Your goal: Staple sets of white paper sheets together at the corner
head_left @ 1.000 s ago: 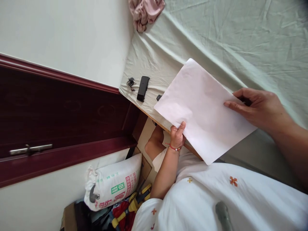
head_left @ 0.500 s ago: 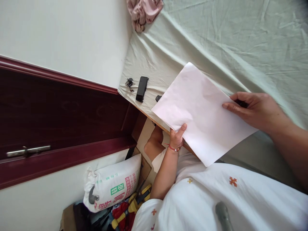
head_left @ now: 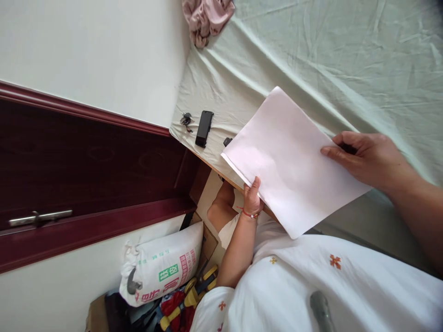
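Observation:
White sheets of paper (head_left: 287, 157) are held up between my hands, above the edge of a bed. My left hand (head_left: 253, 197) is closed on their lower left edge, with the thumb along the border and the fingers hidden underneath. On the opposite edge, my right hand (head_left: 360, 154) pinches the paper between thumb and fingers. A second sheet's edge shows just under the top one at the left corner. The top surface looks blank, with slight creases.
A pale green sheet (head_left: 332, 60) covers the bed. On it lie a black phone-like device (head_left: 204, 128), keys (head_left: 186, 120), a small dark object (head_left: 227, 141) partly behind the paper, and pink cloth (head_left: 211, 18). A white sack (head_left: 162, 263) and a dark red door (head_left: 86, 157) are at left.
The paper has shifted slightly, and the edge of a lower sheet now shows at its left side. My left thumb has moved back toward the paper's border.

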A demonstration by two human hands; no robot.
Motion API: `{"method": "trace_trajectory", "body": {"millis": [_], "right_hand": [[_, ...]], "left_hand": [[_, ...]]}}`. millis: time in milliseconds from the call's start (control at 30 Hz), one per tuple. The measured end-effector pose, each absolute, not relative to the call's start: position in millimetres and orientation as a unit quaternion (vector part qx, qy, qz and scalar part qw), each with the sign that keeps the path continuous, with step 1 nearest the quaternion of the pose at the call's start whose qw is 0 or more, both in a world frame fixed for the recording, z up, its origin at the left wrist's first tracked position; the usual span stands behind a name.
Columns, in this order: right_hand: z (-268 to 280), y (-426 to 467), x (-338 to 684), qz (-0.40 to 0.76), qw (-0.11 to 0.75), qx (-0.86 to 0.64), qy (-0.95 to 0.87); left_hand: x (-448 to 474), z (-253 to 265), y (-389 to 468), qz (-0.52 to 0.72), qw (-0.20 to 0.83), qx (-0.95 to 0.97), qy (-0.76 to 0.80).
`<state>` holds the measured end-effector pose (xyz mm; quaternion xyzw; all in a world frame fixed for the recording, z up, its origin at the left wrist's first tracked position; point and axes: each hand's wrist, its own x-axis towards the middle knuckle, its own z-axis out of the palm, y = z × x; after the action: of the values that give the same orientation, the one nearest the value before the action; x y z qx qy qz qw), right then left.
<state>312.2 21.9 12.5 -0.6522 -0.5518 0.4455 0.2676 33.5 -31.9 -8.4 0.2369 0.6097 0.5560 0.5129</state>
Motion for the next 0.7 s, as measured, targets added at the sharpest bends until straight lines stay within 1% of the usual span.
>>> {"method": "trace_trajectory", "body": {"millis": [233,500,700], "right_hand": [[15.8,20.6,312.5,0.438,0.276,-0.650,-0.556],[15.4,21.5,311.9,0.447,0.265,-0.657,-0.546],[20.0,23.6,310.2,0.430,0.257,-0.675,-0.541]], "left_hand": [[33.7,-6.8,-25.3,0.577,0.560,0.174,0.569],[36.6,-3.9,-23.7,0.583,0.528,0.189,0.587],[39.7,-2.8,-23.1,0.588,0.512,0.192,0.596]]}}
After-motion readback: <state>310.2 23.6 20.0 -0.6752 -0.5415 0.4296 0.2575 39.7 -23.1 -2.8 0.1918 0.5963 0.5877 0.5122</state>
